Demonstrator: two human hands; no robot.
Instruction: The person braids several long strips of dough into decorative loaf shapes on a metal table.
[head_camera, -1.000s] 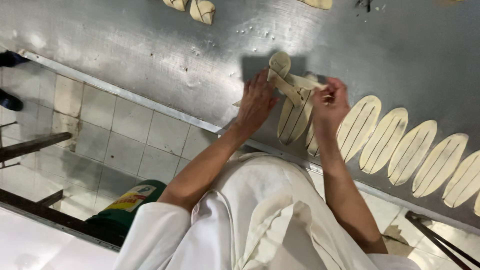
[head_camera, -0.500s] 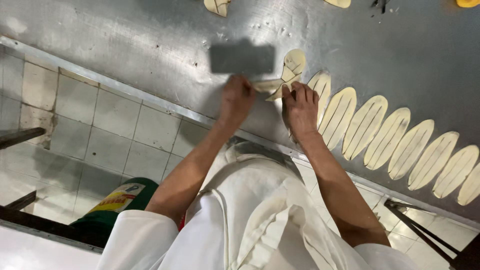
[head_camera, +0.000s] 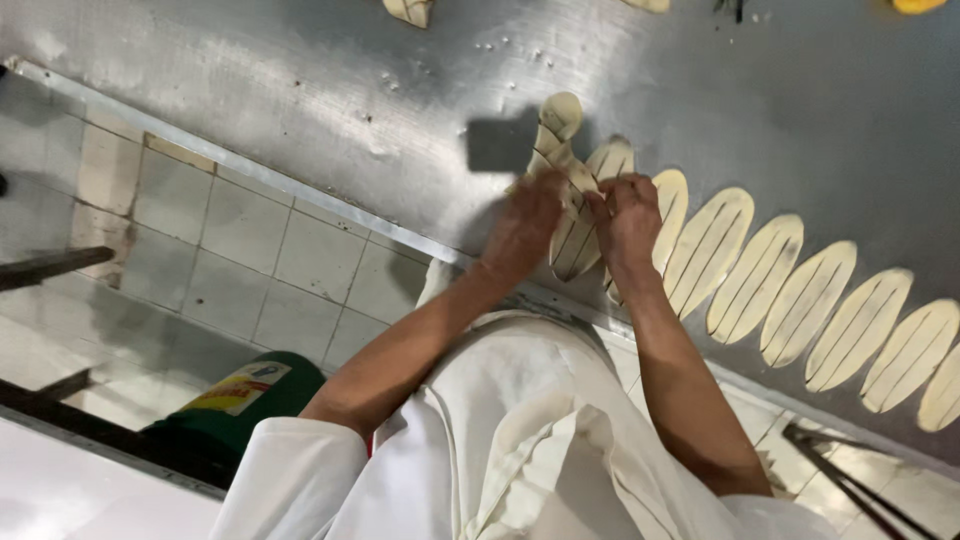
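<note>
From the head camera we look down at a shiny metal bench (head_camera: 300, 100). Our left hand (head_camera: 528, 225) and right hand (head_camera: 628, 220) sit close together at the near edge of the bench. Both are curled around one dough piece (head_camera: 560, 160). The fingers are bent and pinch it, so the hands are mostly closed on it. The dough piece is long and pale, with cut lines in it. Its far end sticks out past our fingers, and it looks a bit twisted there.

To the right of our hands lies a row of flat ovals (head_camera: 790, 290). They are the same pale dough, each with long cuts, set side by side along the bench edge. We think these are still waiting to be shaped, since they lie flat. Only the one in our hands looks worked on. So we judge that most of the job is still left.

At the far edge we see another bit of dough (head_camera: 410, 10). Below the bench is a tiled floor (head_camera: 220, 260) and a green bin (head_camera: 240, 410).
</note>
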